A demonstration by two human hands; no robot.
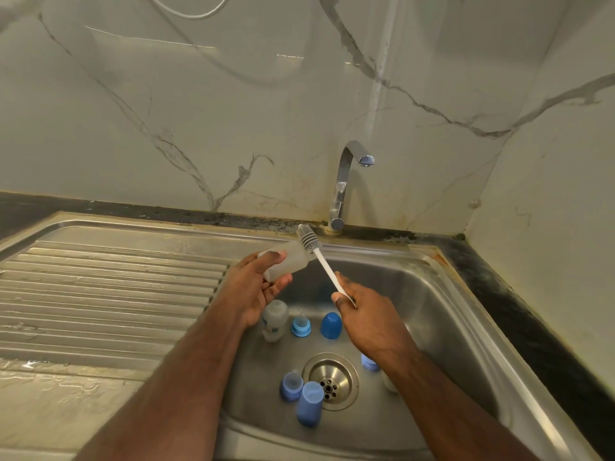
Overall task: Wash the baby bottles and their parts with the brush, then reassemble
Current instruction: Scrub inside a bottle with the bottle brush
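Above the sink (pixel 442 294), left hand (pixel 256 287) grips a bottle (pixel 286 262) (frosted), right hand (pixel 362 311) pinches the brush (pixel 319 257).

Views: one only, the head camera, so no second view shares any part of the scene.
Position: above the near edge of the sink (pixel 432 294), at the person's head height.
Direction: forward and steeply down, toward the basin and the marble wall (pixel 233 111) behind it.
Nearness: close; both forearms enter from the bottom edge, with the left hand (pixel 256 287) and right hand (pixel 362 311) near the centre.
Lens: wide-angle; the bench (pixel 60 404) edge and the draining board (pixel 109 287) bow outward.
Coverage: tap (pixel 346 184) at mid-frame, drain (pixel 331 380) low, room corner at right.
Limit: the far right margin looks stretched, probably by the lens.
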